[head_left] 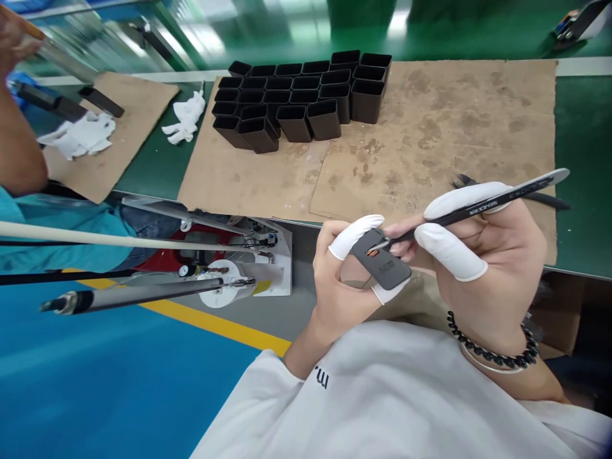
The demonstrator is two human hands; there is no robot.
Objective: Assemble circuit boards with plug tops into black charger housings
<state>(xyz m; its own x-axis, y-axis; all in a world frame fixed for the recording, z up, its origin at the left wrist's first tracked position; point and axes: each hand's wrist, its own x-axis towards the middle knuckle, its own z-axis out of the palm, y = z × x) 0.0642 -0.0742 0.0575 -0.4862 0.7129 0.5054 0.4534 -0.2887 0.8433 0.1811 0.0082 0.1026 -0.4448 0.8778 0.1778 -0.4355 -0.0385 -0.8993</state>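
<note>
My left hand point(332, 287), with white finger cots on thumb and finger, grips a small black plastic housing point(389, 269) by its edges. Copper-coloured metal strips point(372, 252) show in a small slot near its upper end. Closed around a pair of black tweezers point(471, 211) is my right hand point(502, 261), also wearing white finger cots. The tweezers' tip meets the housing at the slot; whether it pinches anything there I cannot tell. Both hands are in front of the bench edge, above my lap.
Several open black rectangular cases point(289, 95) stand grouped on brown cardboard point(444, 127). A dark tool point(549, 200) lies partly hidden behind my right hand. White gloves point(186, 118) rest on the green bench. At left are another person's arm point(19, 140) and a rod-like fixture point(143, 296).
</note>
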